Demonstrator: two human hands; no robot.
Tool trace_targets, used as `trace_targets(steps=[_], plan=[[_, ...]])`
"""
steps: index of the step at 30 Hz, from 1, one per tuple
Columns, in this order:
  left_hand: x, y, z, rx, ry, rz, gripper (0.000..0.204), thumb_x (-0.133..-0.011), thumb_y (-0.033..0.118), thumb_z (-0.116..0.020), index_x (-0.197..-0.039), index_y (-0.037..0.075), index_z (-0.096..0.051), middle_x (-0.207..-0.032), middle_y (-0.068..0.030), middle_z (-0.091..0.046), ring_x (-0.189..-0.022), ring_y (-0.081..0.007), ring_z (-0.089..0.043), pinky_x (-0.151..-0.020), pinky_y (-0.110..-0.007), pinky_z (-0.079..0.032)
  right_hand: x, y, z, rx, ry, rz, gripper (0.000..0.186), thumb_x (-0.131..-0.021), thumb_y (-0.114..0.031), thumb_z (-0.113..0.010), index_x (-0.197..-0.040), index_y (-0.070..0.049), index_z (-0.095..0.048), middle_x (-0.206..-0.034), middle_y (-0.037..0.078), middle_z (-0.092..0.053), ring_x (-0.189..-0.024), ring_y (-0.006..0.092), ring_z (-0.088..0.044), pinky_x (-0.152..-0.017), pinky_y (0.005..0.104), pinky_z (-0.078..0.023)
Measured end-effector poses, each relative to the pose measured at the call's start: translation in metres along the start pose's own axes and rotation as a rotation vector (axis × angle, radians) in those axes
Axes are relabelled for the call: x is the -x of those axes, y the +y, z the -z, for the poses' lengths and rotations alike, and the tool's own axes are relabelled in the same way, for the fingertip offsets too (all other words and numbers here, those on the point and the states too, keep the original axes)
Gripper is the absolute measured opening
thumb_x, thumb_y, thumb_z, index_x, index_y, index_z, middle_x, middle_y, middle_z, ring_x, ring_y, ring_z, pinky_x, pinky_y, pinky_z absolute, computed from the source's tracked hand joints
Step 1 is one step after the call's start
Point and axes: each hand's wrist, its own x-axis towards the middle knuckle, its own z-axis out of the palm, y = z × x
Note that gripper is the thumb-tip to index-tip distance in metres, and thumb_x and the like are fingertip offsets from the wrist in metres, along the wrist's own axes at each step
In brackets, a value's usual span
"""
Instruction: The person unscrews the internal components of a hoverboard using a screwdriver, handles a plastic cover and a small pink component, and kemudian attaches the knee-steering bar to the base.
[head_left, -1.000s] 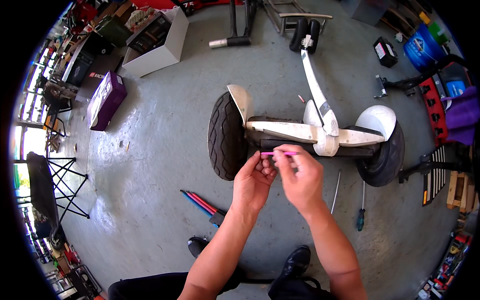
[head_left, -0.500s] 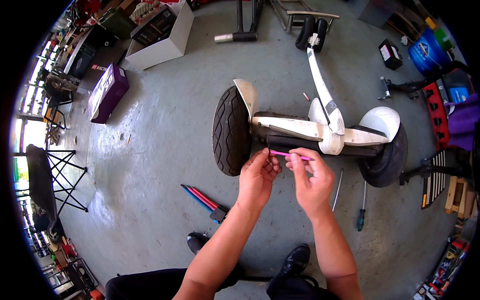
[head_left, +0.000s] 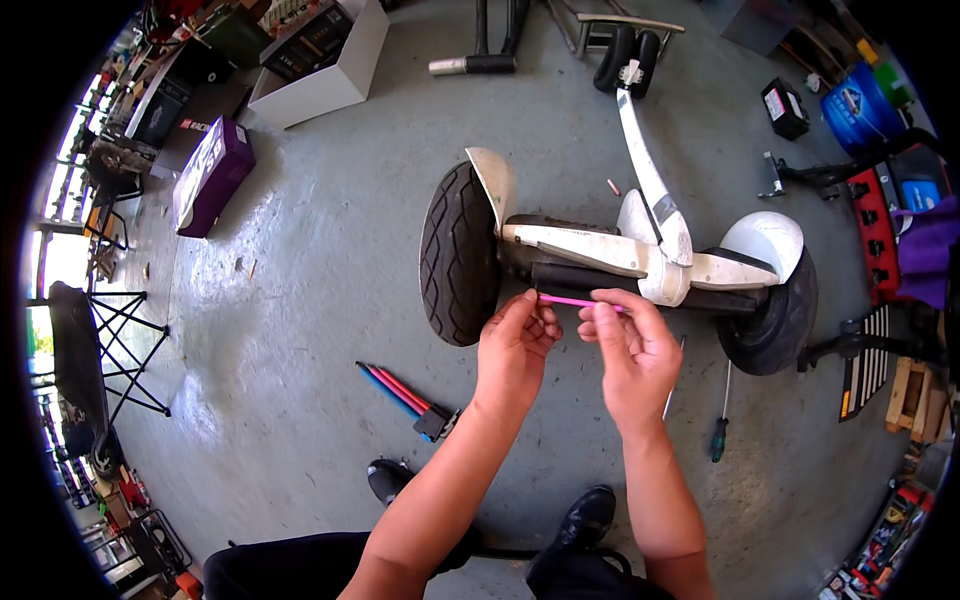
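Observation:
A thin pink hex key (head_left: 570,300) lies level between my two hands, in front of a white self-balancing scooter (head_left: 582,248) resting on the floor. My left hand (head_left: 515,335) is closed in a pinch at the key's left end, beside the scooter's left tyre (head_left: 460,255). Thumb and forefinger of my right hand (head_left: 635,350) grip its other end. Whatever sits at the tip by my left fingers is too small to make out. Left of my left forearm, a set of coloured hex keys (head_left: 400,392) in a black holder lies on the floor.
A screwdriver (head_left: 720,435) lies right of my right forearm. An open white box (head_left: 330,95) and a purple box (head_left: 213,180) stand far left, with a folding chair (head_left: 85,360) nearer. A blue bucket (head_left: 862,108) and a red case (head_left: 878,235) are at the right.
My right hand has shifted slightly right and its fingers have turned over the pink key, covering more of its right end. The left hand keeps its pinch, nearly unmoved.

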Motion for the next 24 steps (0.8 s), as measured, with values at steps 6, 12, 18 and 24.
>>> trace_targets(steps=[6,12,18,24], plan=[[0.0,0.006,-0.007,0.142,0.021,0.139,0.023,-0.105,0.024,-0.057,-0.095,0.004,-0.066,-0.082,-0.0018,-0.065,-0.076,-0.0137,-0.06,-0.076,-0.032,-0.052,-0.02,-0.02,-0.02,0.373,-0.11,0.469,0.01,-0.094,-0.003,-0.07,-0.103,0.0,-0.072,-0.089,0.013,-0.071,-0.074,0.0253,-0.072,-0.065,0.0314,-0.056],[-0.001,0.007,-0.007,0.134,-0.013,0.177,0.024,-0.106,0.022,-0.054,-0.098,0.003,-0.065,-0.082,-0.0028,-0.064,-0.077,-0.0145,-0.059,-0.079,-0.033,-0.052,-0.015,-0.022,-0.022,0.332,-0.094,0.417,0.008,-0.092,-0.004,-0.071,-0.1,-0.002,-0.071,-0.085,0.01,-0.07,-0.068,0.0236,-0.07,-0.06,0.0325,-0.054],[-0.002,0.01,0.001,0.193,-0.047,0.224,0.024,-0.107,0.022,-0.051,-0.098,0.004,-0.064,-0.082,-0.0008,-0.063,-0.076,-0.0131,-0.056,-0.079,-0.032,-0.05,-0.023,-0.033,-0.026,0.329,-0.081,0.399,0.005,-0.091,-0.004,-0.072,-0.095,-0.002,-0.07,-0.082,0.01,-0.069,-0.066,0.0237,-0.069,-0.058,0.0315,-0.054],[0.005,0.014,-0.022,0.175,0.021,0.224,0.02,-0.105,0.018,-0.055,-0.091,0.006,-0.062,-0.078,-0.0003,-0.06,-0.071,-0.0124,-0.052,-0.073,-0.032,-0.046,-0.03,-0.036,-0.022,0.477,-0.135,0.528,0.005,-0.092,-0.005,-0.072,-0.094,-0.001,-0.07,-0.081,0.01,-0.069,-0.067,0.0255,-0.069,-0.058,0.0325,-0.053]])
